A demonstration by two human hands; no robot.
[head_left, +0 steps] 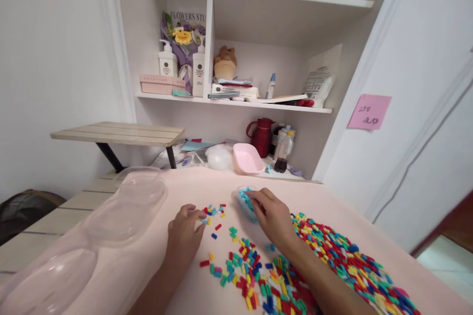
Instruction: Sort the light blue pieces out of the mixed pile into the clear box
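My left hand (185, 230) is low over the table at the edge of a small group of mixed toy building bricks (212, 210). Its fingers are bent, with a gap between thumb and index finger, and nothing shows between them. My right hand (272, 214) reaches over a small clear bowl (249, 214) of light blue bricks (244, 197). Its index finger extends over the bricks while the thumb stays apart near the bowl's right side. Loose multicoloured bricks (244, 268) lie scattered between my forearms.
A large pile of mixed bricks (347, 261) spreads over the right side of the pink tabletop (148, 275). Clear plastic trays (125, 216) stand along the left. Behind are a pink basin (248, 158), a red jug (263, 137) and a bottle (285, 151), under shelves.
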